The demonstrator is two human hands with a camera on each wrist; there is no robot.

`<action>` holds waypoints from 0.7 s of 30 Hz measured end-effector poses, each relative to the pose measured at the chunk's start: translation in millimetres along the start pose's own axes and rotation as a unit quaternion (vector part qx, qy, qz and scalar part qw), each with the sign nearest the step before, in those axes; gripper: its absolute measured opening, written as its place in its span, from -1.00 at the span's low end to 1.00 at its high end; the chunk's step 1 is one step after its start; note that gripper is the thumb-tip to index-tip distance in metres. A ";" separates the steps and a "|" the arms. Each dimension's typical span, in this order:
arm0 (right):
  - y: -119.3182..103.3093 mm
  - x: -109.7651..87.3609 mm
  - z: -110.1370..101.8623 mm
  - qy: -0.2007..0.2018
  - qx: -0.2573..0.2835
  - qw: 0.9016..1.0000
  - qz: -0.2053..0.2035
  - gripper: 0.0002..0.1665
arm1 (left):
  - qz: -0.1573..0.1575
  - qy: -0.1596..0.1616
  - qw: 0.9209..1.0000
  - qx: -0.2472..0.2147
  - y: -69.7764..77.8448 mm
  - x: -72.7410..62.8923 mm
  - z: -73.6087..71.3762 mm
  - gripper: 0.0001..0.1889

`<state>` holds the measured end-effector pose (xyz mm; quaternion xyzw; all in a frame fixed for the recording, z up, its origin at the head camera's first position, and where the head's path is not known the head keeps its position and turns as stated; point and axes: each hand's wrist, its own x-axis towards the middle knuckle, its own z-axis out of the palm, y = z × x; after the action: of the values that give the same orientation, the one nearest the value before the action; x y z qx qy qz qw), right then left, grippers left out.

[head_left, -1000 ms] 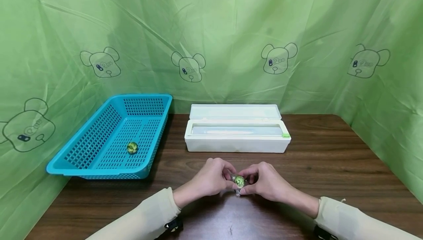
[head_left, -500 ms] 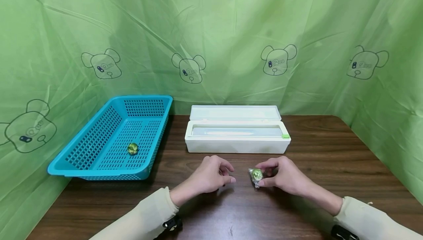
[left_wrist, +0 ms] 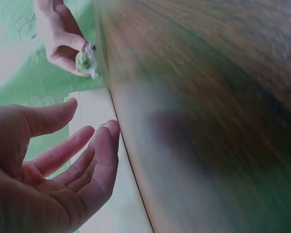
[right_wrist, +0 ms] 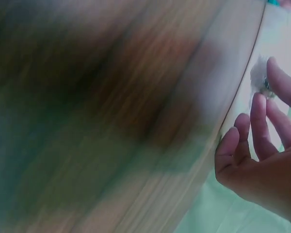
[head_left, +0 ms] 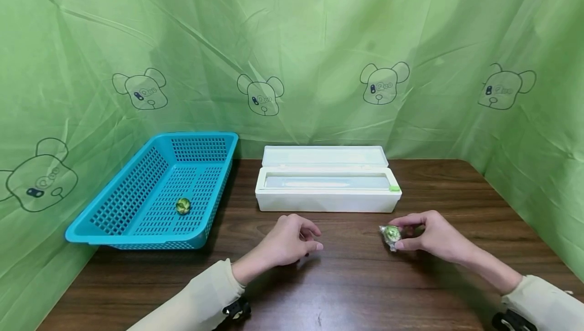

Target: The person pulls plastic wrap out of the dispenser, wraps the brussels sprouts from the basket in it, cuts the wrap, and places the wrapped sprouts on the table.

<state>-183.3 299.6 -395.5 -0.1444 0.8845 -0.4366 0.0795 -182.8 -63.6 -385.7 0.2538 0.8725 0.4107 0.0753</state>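
Between thumb and fingers, my right hand [head_left: 433,235] pinches a Brussels sprout [head_left: 391,233] wrapped in clear cling film, to the front right of the white box. The film's loose ends stick out around the sprout, and the left wrist view shows the same wrapped sprout [left_wrist: 85,61] at the fingertips. My left hand [head_left: 289,240] stays low over the table in front of the box, fingers loosely bent with nothing in them. A white cling film dispenser [head_left: 328,200] stands at the back with its lid raised. An unwrapped Brussels sprout [head_left: 183,206] lies in the blue basket.
The blue plastic basket [head_left: 150,238] sits at the left of the brown wooden table [head_left: 347,290]. A green curtain [head_left: 319,42] printed with bear heads hangs behind and along both sides.
My left hand has let go of the wrapped sprout and has hardly moved since. The right hand has carried the sprout off to the right.
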 end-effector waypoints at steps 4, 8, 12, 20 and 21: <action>13.2 -3.6 -17.8 0.009 -0.015 1.000 -0.004 -0.42 | -0.006 0.002 1.000 -0.002 -0.5 0.0 -1.0 -0.82; 25.9 -4.9 -35.6 0.019 -0.029 0.999 0.005 -0.39 | -0.010 0.004 1.000 -0.004 -1.5 -0.9 -1.5 -0.82; 38.6 -5.0 -51.1 0.022 -0.035 0.999 0.019 -0.35 | -0.011 0.006 1.000 0.001 -3.0 -1.6 -1.5 -0.81; 61.1 -6.0 -71.6 0.022 -0.038 0.998 0.037 -0.33 | -0.012 0.008 1.000 -0.001 -3.6 -2.0 -2.3 -0.82; 63.1 -6.1 -73.2 0.023 -0.040 0.998 0.039 -0.33 | -0.012 0.007 1.000 -0.002 -3.6 -1.9 -2.4 -0.82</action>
<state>-208.8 392.9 -401.3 -0.1030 0.9079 -0.4003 0.0701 -183.3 -68.1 -387.0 0.2402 0.8753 0.4132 0.0742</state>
